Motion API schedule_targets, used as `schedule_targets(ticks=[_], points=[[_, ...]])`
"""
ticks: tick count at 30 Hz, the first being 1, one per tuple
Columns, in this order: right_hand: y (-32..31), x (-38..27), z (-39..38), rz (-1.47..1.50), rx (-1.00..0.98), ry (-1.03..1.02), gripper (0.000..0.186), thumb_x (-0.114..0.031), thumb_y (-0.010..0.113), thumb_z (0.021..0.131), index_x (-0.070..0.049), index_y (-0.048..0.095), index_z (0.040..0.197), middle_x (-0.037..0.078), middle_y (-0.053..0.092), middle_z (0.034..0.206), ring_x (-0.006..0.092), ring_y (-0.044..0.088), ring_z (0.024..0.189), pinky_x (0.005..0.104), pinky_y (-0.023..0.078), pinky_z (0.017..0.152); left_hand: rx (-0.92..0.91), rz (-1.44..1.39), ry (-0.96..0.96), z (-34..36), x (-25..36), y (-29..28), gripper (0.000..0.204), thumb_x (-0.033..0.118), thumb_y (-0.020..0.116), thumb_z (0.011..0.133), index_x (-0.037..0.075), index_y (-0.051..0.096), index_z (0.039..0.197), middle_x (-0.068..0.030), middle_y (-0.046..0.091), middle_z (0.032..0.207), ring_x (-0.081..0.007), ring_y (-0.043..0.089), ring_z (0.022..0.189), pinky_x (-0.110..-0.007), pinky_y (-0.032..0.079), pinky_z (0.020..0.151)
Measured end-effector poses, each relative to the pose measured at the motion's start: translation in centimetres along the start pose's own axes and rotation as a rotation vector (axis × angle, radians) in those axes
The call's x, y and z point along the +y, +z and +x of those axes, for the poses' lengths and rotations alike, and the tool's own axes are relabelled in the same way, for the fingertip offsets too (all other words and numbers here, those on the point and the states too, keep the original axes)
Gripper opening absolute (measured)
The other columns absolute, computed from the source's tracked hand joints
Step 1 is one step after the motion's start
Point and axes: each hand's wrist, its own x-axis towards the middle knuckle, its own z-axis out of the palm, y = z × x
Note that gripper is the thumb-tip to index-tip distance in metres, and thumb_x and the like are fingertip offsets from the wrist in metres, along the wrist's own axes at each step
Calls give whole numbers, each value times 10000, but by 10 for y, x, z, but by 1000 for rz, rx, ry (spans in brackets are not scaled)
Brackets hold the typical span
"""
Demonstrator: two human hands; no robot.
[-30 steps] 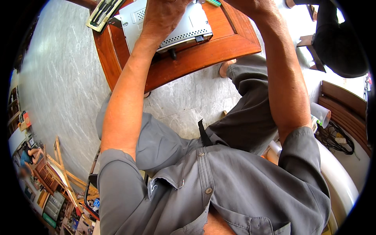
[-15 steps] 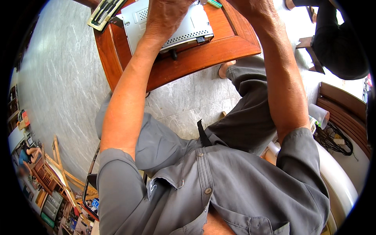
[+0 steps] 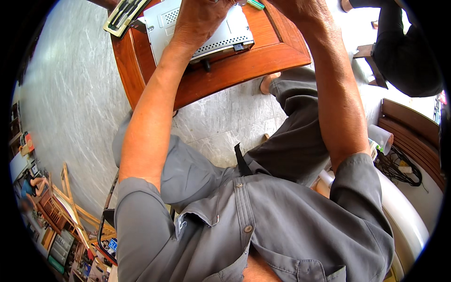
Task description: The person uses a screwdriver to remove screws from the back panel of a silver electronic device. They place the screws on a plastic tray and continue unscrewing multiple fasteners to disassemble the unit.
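A: Where's our metal box (image 3: 235, 27)?
B: On the table (image 3: 235, 71), left hand (image 3: 201, 19) over it, right hand (image 3: 300, 8) off to the right; both cropped, we can't tell either grip.
A: Tips?
B: We'd steady the box, go gently. Tool case (image 3: 124, 17) sits left, green stick (image 3: 255, 4) right; our left hand blocks part.

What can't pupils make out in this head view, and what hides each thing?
Head view:
- Left hand: fingertips and grip, cut off by the upper edge.
- Right hand: fingers, cut off there too.
- Metal box: middle behind the left hand; far side cut off above.
- Clutter, lower left: too small.
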Motion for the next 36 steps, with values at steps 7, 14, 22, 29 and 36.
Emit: schedule_targets(ticks=[7,14,22,29,36], points=[[15,26,8,226,-13,-74,227,-167,702,951,54,701,1004,143,691,754,166,652,696,349,529,637,-8,-401,-103,-5,-6,3,126,91,699,980,-17,731,1037,-105,713,822,-122,643,734,-318,508,689],[-2,11,8,110,-89,40,213,-157,698,957,51,701,1003,146,681,743,167,647,687,343,523,634,49,-174,31,3,7,1,118,85,711,962,-12,741,1022,-113,717,821,-127,657,747,-323,515,695],[6,10,11,446,-54,111,219,-181,712,951,36,692,975,138,693,749,190,653,659,355,528,616,12,-259,-47,-1,0,-2,100,78,712,957,-19,728,974,-111,702,788,-139,657,756,-320,501,694],[2,4,5,32,-43,76,218,-177,701,948,37,677,978,142,686,746,195,630,639,373,504,599,92,-219,-12,-4,6,0,96,81,723,956,-6,741,992,-77,705,786,-132,667,768,-305,525,733],[19,26,12,290,-19,-82,207,-156,689,951,48,663,964,144,676,725,203,647,650,366,520,615,97,-748,-59,-4,-29,16,86,56,734,938,-10,740,992,-111,745,851,-143,680,775,-308,528,731]])
